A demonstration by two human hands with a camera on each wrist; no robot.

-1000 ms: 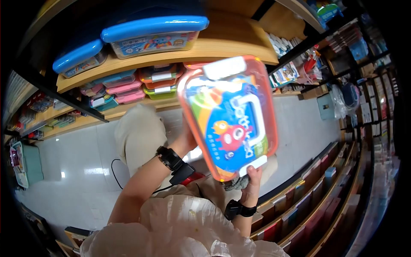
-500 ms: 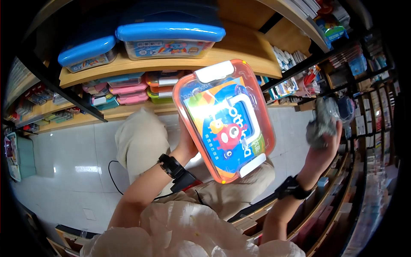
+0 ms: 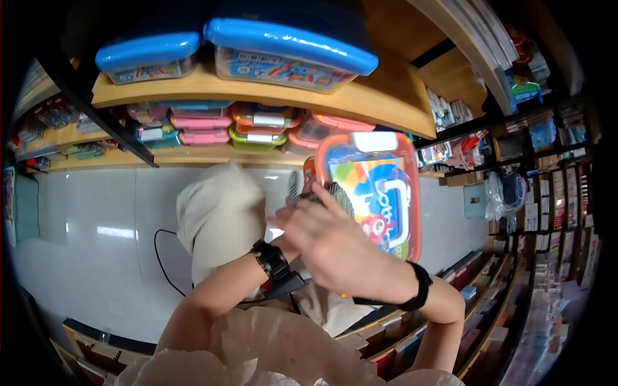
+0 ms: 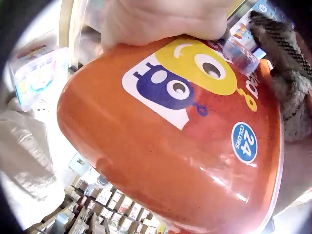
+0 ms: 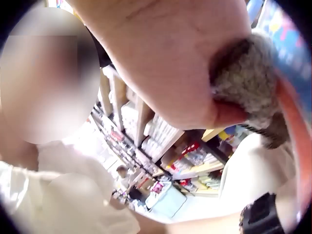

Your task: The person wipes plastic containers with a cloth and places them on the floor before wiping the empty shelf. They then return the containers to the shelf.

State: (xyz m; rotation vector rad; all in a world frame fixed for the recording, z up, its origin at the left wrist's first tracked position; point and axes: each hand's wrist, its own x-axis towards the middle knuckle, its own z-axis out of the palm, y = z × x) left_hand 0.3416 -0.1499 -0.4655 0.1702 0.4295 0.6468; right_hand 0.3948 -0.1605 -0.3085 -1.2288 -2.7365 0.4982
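An orange plastic case (image 3: pixel 414 199) with a clear lid, white clips and a white handle is held tilted above the lap. My left hand (image 4: pixel 165 19) grips it by its near edge; in the head view that hand is largely behind the right one. Cartoon figures and a "24 colors" badge mark the orange side (image 4: pixel 131 131) in the left wrist view. My right hand (image 3: pixel 335 248) reaches across the case, holding a grey fluffy cloth (image 3: pixel 341 196) at the case's left edge. In the right wrist view the cloth (image 5: pixel 248 80) is bunched under the fingers, close beside the orange rim.
Blue-lidded tubs (image 3: pixel 293 55) stand on a wooden shelf (image 3: pixel 257 93) ahead. Below it are stacked pink, green and orange cases (image 3: pixel 261 128). Book racks (image 3: pixel 412 334) run along the right. A black cable (image 3: pixel 158 257) loops over the tiled floor (image 3: pixel 96 212) beside a bent knee.
My right hand swung out to the right with the cloth, then came back across to the case's left edge. The case has shifted right and lower in the head view.
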